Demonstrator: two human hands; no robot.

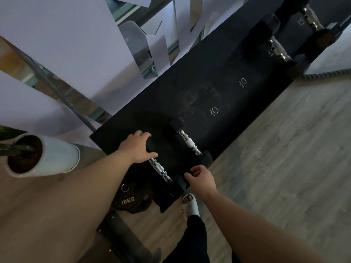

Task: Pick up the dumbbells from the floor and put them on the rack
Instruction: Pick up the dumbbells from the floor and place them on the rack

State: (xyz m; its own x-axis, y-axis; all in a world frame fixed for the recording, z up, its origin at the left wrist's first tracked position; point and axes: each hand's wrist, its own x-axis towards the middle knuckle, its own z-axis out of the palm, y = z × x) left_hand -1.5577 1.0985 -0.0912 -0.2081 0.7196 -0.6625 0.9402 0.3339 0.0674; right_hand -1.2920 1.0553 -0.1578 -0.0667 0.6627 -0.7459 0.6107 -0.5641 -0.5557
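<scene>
A long black rack (pixel 218 76) runs from lower left to upper right, with chalk marks "10" and "15" on its top. Two black hex dumbbells with chrome handles lie on its near end. My left hand (pixel 137 147) grips the far head of the nearer dumbbell (pixel 159 170). My right hand (pixel 200 176) touches that dumbbell's near head at the rack's front edge, fingers curled. The second dumbbell (pixel 190 142) lies just to the right, untouched. Two larger dumbbells (pixel 279 50) (pixel 312 18) rest at the rack's far end.
A white plant pot (pixel 47 154) stands left of the rack. A black "10KG" plate (pixel 131 200) and a dark cylinder (pixel 123 236) lie on the wooden floor below. My foot in a white slipper (pixel 190 204) is close to the rack. A thick rope (pixel 326 74) lies at right.
</scene>
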